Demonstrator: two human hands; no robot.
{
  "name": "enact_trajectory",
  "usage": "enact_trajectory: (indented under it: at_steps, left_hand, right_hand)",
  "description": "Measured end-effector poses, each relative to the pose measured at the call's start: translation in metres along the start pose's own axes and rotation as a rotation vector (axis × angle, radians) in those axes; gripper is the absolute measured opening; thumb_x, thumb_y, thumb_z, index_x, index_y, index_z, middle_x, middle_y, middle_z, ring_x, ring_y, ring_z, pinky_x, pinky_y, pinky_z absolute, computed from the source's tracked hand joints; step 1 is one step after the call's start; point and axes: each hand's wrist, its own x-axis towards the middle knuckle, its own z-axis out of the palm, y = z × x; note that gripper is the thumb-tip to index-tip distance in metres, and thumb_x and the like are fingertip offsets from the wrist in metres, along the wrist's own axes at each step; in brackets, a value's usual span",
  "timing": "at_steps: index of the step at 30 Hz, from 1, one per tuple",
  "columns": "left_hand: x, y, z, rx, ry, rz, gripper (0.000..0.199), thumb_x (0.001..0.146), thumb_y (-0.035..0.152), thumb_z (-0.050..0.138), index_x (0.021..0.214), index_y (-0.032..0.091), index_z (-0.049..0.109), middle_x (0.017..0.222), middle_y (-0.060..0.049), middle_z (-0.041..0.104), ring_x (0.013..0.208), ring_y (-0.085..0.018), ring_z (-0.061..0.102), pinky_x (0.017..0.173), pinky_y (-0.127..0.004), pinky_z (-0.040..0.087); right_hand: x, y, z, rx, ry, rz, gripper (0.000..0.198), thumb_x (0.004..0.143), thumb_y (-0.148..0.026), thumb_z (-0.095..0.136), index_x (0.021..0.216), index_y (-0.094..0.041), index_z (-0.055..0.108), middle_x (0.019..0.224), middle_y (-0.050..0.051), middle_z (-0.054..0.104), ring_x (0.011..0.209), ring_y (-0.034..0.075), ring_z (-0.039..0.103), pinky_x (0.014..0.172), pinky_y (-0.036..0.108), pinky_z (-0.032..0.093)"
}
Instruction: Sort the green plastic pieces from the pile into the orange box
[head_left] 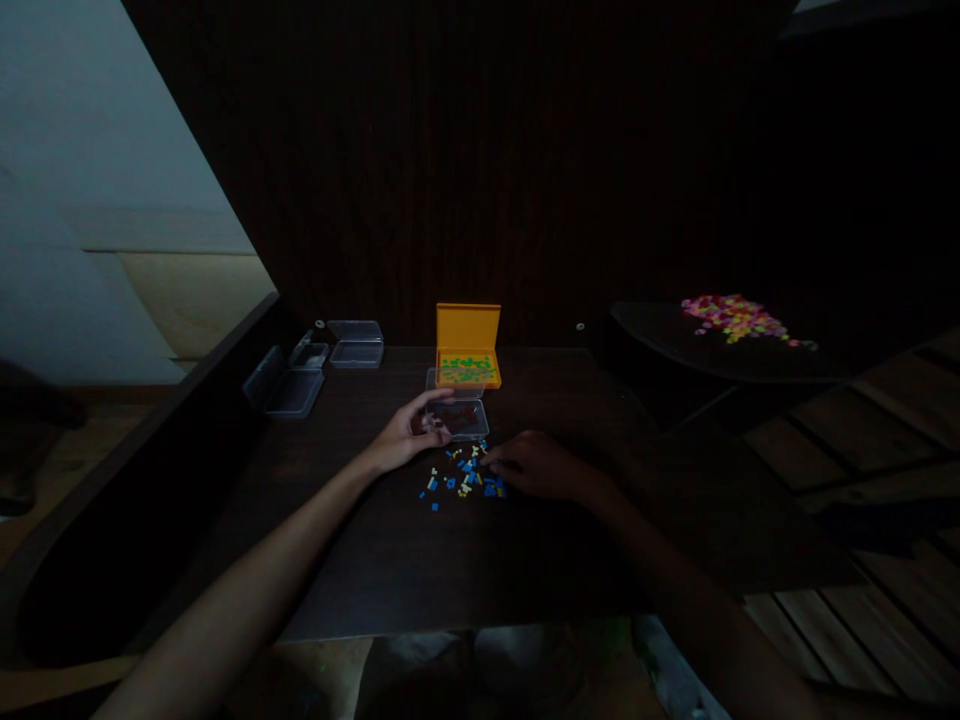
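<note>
My left hand [405,432] grips the left side of a small clear plastic box [472,425], its thumb along the near edge and its fingers at the back. The box's lid stands raised, and some dark red pieces lie inside. In front of it a loose pile of small blue, white and yellow pieces [466,480] is scattered over the dark table. My right hand [532,465] reaches into the right side of this pile with its fingers curled and fingertips together. Whatever may be between those fingertips is too small and dark to make out.
Behind the clear box stands an open orange box [468,328] with green pieces in it. Several open clear boxes [357,352] sit at the table's back left. On a dark side shelf [652,335] to the right lies a heap of pink, red and yellow pieces [735,317].
</note>
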Motion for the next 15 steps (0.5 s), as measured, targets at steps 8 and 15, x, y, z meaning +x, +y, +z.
enact_trajectory:
  at_steps: [8, 15]
  left_hand:
    - [-0.0002, -0.0016, 0.0000, 0.010, -0.009, 0.035, 0.064, 0.070, 0.022, 0.075, 0.130, 0.022, 0.051, 0.128, -0.009, 0.056, 0.077, -0.011, 0.056, 0.079, -0.032, 0.049]
    - [0.0004, -0.0011, 0.0015, 0.010, 0.018, 0.006, 0.067, 0.068, 0.022, 0.077, 0.130, 0.021, 0.051, 0.127, -0.009, 0.057, 0.079, -0.011, 0.057, 0.079, -0.030, 0.049]
  right_hand:
    - [0.0004, -0.0017, 0.0010, -0.031, -0.024, 0.003, 0.026, 0.092, -0.025, 0.050, 0.109, -0.024, 0.070, 0.105, 0.004, 0.074, 0.093, 0.019, 0.069, 0.083, 0.028, 0.045]
    - [-0.0011, -0.0057, 0.0018, -0.096, -0.045, 0.034, 0.027, 0.096, -0.023, 0.044, 0.110, -0.022, 0.067, 0.102, 0.006, 0.074, 0.089, 0.018, 0.069, 0.078, 0.026, 0.044]
